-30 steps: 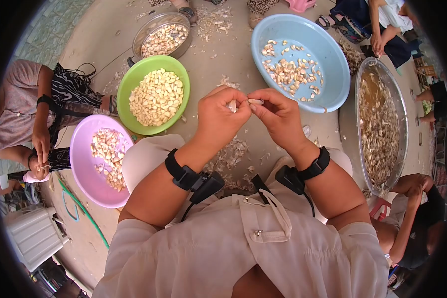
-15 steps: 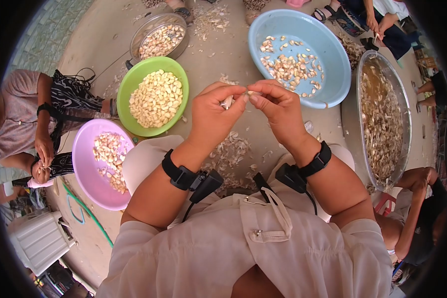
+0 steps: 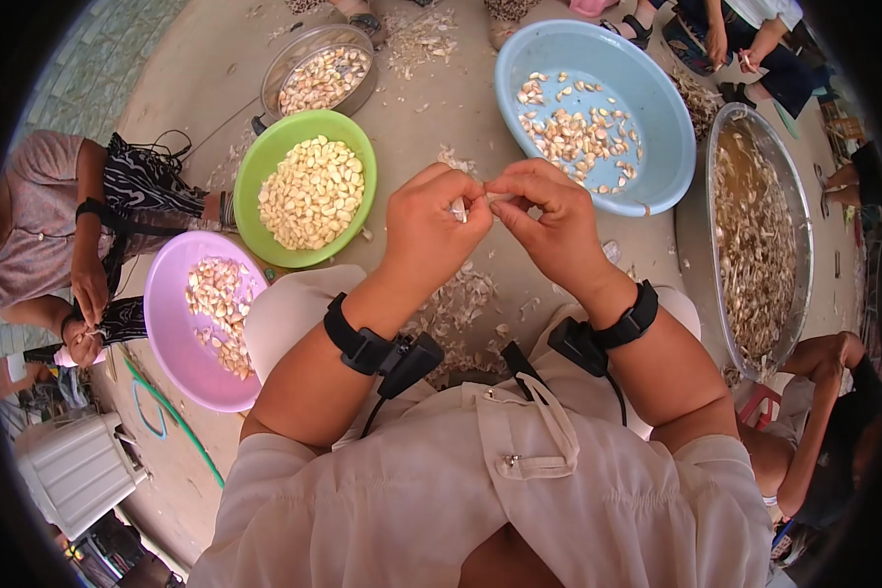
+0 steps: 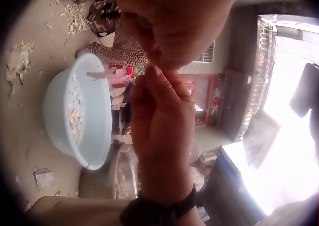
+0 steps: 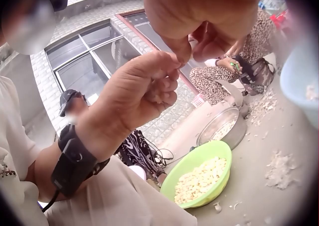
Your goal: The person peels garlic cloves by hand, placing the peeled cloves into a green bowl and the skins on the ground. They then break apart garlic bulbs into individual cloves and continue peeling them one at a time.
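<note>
My two hands meet at the fingertips over the floor, between my knees and the basins. The left hand [image 3: 431,220] has its fingers curled round a pale garlic clove [image 3: 459,209], which shows inside the fist in the head view. Thumb and forefinger of the right hand [image 3: 554,220] pinch a small garlic clove against the left fingertips; it is mostly hidden by the fingers. In the right wrist view, garlic [image 5: 162,89] also shows under the left hand's curled fingers.
Peeled cloves fill a green basin [image 3: 365,211]; unpeeled ones lie in a purple basin [image 3: 167,323], a blue basin [image 3: 657,118] and a steel pan [image 3: 363,93]. A large metal tub [image 3: 802,245] holds garlic in water. Peelings [image 3: 461,299] litter the floor. Other people sit around.
The hands stay together, their fingertips shifting slightly against each other. The clove that showed at the right fingertips is now more covered. The view has shifted a little.
</note>
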Motion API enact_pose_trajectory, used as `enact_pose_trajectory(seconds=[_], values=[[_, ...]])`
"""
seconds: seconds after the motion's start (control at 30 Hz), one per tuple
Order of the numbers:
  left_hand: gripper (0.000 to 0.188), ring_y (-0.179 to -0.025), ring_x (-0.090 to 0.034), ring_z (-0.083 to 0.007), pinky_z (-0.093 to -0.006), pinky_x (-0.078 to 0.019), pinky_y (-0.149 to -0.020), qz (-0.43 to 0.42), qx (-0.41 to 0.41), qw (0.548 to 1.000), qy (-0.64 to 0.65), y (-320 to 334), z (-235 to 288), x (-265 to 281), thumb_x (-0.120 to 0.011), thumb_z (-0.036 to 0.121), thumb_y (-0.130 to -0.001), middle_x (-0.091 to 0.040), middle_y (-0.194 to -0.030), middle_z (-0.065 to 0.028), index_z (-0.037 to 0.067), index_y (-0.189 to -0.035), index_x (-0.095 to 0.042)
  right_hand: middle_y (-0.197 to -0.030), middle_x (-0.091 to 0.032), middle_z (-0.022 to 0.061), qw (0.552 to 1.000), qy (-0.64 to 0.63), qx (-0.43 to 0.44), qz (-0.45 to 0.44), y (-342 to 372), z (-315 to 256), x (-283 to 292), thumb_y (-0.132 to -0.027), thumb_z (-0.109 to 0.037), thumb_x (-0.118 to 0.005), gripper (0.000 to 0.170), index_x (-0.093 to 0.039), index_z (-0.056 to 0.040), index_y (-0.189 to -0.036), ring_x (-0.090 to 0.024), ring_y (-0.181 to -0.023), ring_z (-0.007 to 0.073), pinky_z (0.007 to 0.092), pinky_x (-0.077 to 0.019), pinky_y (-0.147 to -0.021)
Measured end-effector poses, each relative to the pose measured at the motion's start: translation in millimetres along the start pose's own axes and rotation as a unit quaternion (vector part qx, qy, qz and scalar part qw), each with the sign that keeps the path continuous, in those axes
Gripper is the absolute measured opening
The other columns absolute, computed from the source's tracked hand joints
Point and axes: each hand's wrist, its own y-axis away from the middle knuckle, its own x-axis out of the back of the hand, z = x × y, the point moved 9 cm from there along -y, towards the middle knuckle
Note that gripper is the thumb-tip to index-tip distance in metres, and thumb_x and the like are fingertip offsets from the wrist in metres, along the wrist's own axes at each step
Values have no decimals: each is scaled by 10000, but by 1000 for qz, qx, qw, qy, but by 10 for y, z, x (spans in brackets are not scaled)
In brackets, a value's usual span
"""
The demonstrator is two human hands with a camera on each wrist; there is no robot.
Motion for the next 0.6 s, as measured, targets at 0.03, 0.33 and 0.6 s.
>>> enact_pose_trajectory(seconds=[0.03, 0.33, 0.6], values=[[55, -534, -530, -185, -279, -408, -474, 5, -2, 1000, 1, 3, -12, -6, -617, 24, -638, -547, -640, -70, 38, -646, -565, -862, -573, 65, 1000, 4, -2, -1, -5, -2, 0, -718, 36, -635, 173, -638, -22, -882, -563, -652, 112, 225, -464, -575], [84, -557, -510, -180, -280, -400, -507, 11, 51, 998, 40, 12, -105, -36, -626, 38, -625, -537, -629, -74, 15, -628, -545, -859, -579, 58, 992, -104, -64, 16, 26, 156, -39, -734, 35, -622, 148, -633, -3, -876, -560, -722, 103, 211, -469, -626], [83, -565, -485, -139, -264, -389, -519, 1, 124, 987, 100, 14, -276, -80, -622, 42, -639, -535, -628, -63, 3, -639, -549, -868, -598, 39, 950, -259, -175, 13, 87, 378, -123, -774, -13, -622, 158, -612, -9, -931, -566, -756, 96, 200, -452, -662]])
